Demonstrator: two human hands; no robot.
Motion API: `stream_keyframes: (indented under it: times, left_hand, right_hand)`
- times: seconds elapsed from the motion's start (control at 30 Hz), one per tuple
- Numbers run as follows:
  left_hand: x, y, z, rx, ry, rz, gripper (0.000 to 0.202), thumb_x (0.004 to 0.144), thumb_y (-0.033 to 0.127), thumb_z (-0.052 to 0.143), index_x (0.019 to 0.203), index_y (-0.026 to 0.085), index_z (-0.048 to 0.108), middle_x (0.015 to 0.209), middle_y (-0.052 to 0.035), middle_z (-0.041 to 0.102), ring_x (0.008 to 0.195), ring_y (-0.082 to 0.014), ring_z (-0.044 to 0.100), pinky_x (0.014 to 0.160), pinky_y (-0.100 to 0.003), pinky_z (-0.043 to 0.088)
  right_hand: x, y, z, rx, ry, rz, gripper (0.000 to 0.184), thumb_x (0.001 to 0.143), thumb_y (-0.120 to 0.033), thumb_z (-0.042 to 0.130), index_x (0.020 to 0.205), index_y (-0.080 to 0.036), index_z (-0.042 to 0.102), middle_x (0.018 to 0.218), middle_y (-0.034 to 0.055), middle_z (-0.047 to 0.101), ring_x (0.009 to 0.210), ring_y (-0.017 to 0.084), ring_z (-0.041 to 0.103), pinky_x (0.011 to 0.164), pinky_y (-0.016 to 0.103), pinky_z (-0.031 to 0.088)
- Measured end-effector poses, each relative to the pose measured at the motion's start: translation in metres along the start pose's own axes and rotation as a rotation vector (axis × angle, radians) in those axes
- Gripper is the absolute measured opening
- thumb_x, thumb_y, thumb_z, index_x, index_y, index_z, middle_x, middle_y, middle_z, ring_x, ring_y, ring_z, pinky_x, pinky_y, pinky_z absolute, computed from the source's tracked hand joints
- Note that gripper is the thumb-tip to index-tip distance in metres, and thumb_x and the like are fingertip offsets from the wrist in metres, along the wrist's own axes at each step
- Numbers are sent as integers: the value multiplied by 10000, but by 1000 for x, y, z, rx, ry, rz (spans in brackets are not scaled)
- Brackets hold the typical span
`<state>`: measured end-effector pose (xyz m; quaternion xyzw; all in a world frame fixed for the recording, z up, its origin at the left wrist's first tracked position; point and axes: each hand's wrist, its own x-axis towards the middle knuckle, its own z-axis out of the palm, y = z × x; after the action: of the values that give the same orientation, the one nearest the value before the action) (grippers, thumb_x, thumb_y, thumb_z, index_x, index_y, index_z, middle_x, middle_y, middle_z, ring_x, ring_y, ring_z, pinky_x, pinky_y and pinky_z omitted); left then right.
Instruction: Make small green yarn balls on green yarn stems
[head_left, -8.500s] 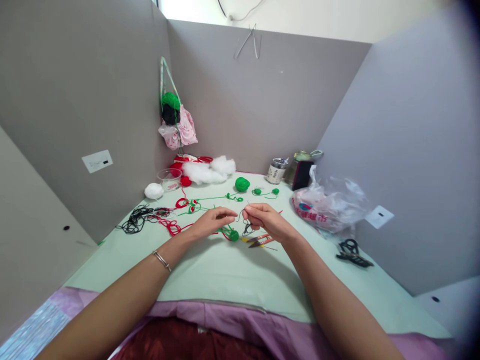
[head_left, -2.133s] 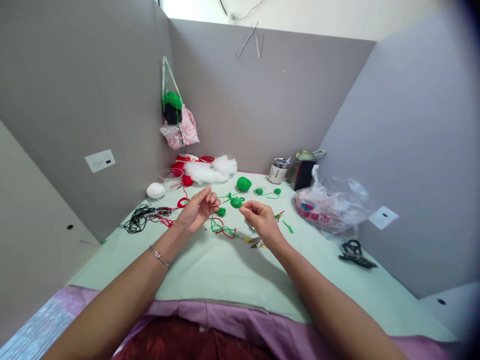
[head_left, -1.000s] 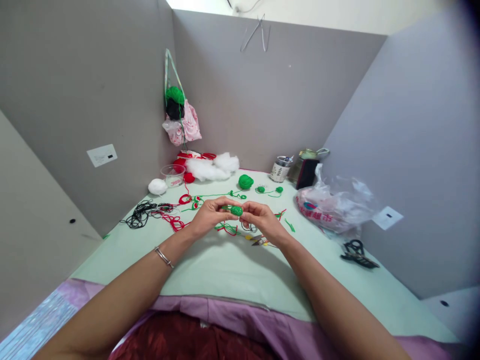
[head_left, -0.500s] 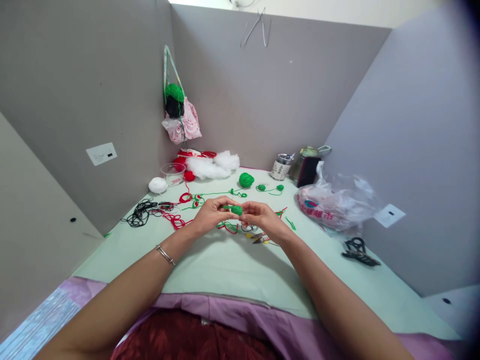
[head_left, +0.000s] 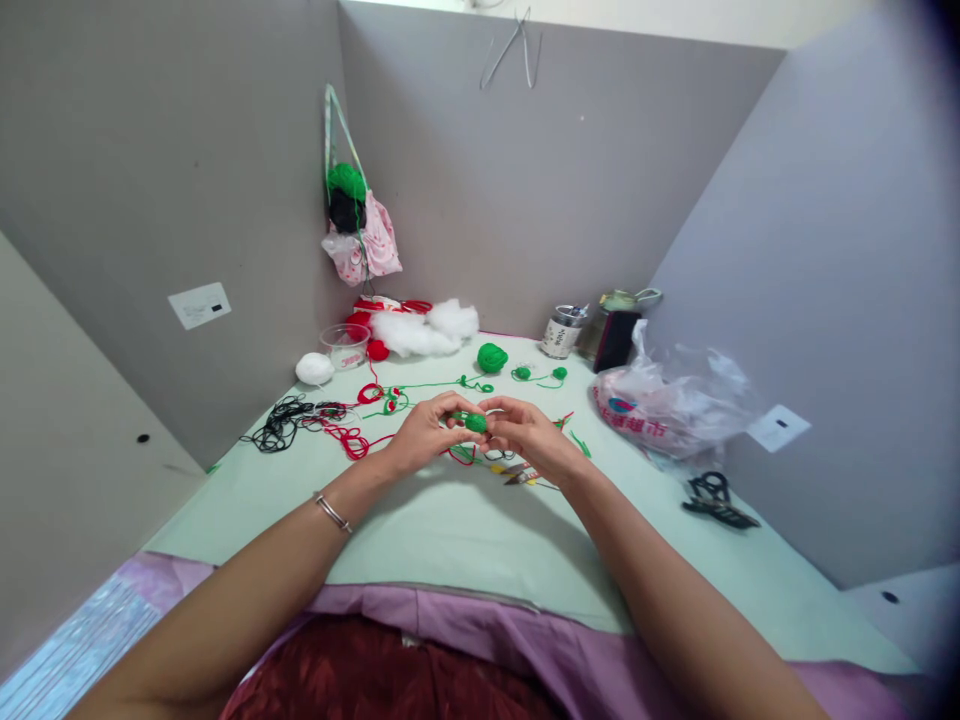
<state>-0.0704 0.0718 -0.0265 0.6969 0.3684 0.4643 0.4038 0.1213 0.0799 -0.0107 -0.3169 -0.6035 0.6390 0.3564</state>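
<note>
Both my hands meet over the middle of the pale green table (head_left: 465,540). My left hand (head_left: 426,435) and my right hand (head_left: 529,435) pinch a small green yarn piece (head_left: 474,422) between their fingertips, a little above the table. Green and red yarn strands (head_left: 457,455) trail from under the hands. A small pair of snips (head_left: 517,472) lies just below my right hand. My left wrist wears a thin silver bracelet (head_left: 332,512).
Red yarn (head_left: 346,438) and black yarn (head_left: 281,425) tangle at the left. At the back are a green yarn ball (head_left: 492,356), white stuffing (head_left: 420,330), a plastic cup (head_left: 345,347) and a tin (head_left: 559,332). A plastic bag (head_left: 667,405) and black scissors (head_left: 712,500) lie at the right. Grey partition walls surround.
My hands came together from apart and now both pinch the green yarn piece. Over the last second they have barely moved.
</note>
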Motion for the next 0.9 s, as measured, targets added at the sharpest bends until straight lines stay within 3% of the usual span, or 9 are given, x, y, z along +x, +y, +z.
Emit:
stream_keyframes:
  times: [0.27,0.33,0.43,0.53,0.8,0.9]
  left_hand:
    - [0,-5,0,73,19,43,258,767,360,687,972,205,709,945,-44,599,822,-166,549,794,-279,432]
    - [1,-8,1,59,11,43,279,814,382,632,1019,203,695,1010,-59,597,906,-185,560,837,-285,426]
    - [1,-11,1,29,-84,39,308,867,399,555,1076,201,665,1037,-60,619,952,-196,560,852,-289,422]
    - [1,-12,2,9,-191,11,304,872,414,535,1024,183,664,949,-42,645,872,-187,565,796,-282,430]
    - [-1,-9,5,71,-299,-30,274,864,402,541,921,149,629,856,-16,588,776,-147,512,705,-248,404]
    - [0,-8,4,22,-310,-50,285,865,404,545,929,140,629,846,-21,589,782,-146,521,725,-252,410]
  right_hand:
    - [-3,-3,2,-80,-15,-38,243,801,-309,639,1008,-195,584,818,29,661,752,161,645,778,344,523]
    - [-3,-2,3,-234,59,-88,244,821,-335,617,1019,-195,592,898,46,658,778,165,637,743,323,516]
    - [-1,1,3,-508,273,-243,234,842,-364,589,988,-189,642,972,62,645,793,159,597,703,288,481]
    - [2,4,2,-627,322,-318,202,843,-355,586,894,-190,689,905,50,634,755,147,556,693,276,444]
    - [6,6,-1,-419,198,-110,186,763,-329,639,740,-149,675,680,-5,605,653,122,504,645,258,390]
    - [10,2,-8,-384,353,-187,167,725,-320,676,718,-153,681,699,-2,623,695,128,530,684,261,400]
